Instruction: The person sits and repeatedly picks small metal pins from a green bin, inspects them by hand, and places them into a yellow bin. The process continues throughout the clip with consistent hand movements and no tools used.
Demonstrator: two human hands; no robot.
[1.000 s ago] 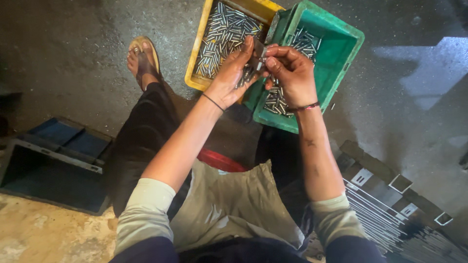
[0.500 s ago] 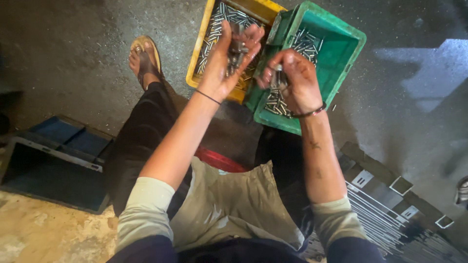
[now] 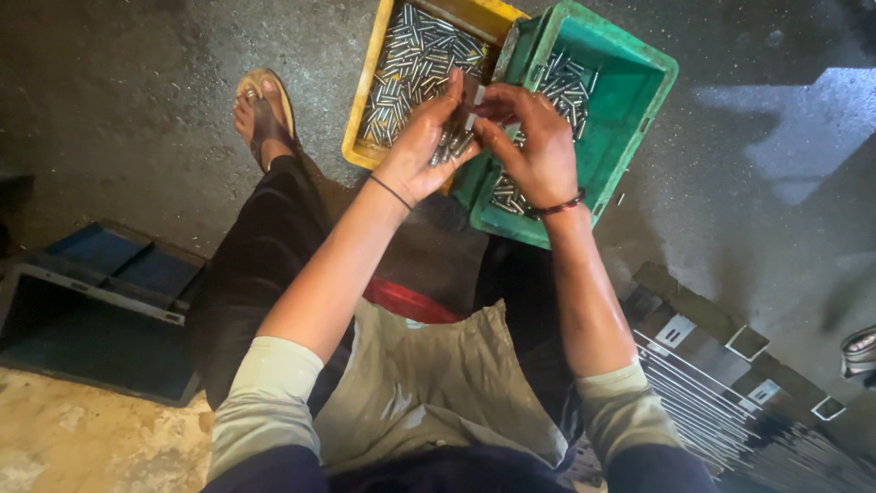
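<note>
My left hand cradles a bundle of small metal pins in its palm, above the gap between two crates. My right hand meets it from the right, and its fingertips pinch a pin at the top of the bundle. Behind the left hand stands a yellow crate with several silvery pins covering its floor. A green crate under the right hand holds a thinner layer of the same pins. A dark band circles each wrist.
I sit low over a dark concrete floor, my sandalled foot to the left of the yellow crate. A dark blue metal box lies at the left. A stack of flat metal strips lies at the lower right.
Both hands have come back together over the crates. The left hand swung out over the yellow crate half a second ago and returned; the right hand rose from the green crate to meet it.
</note>
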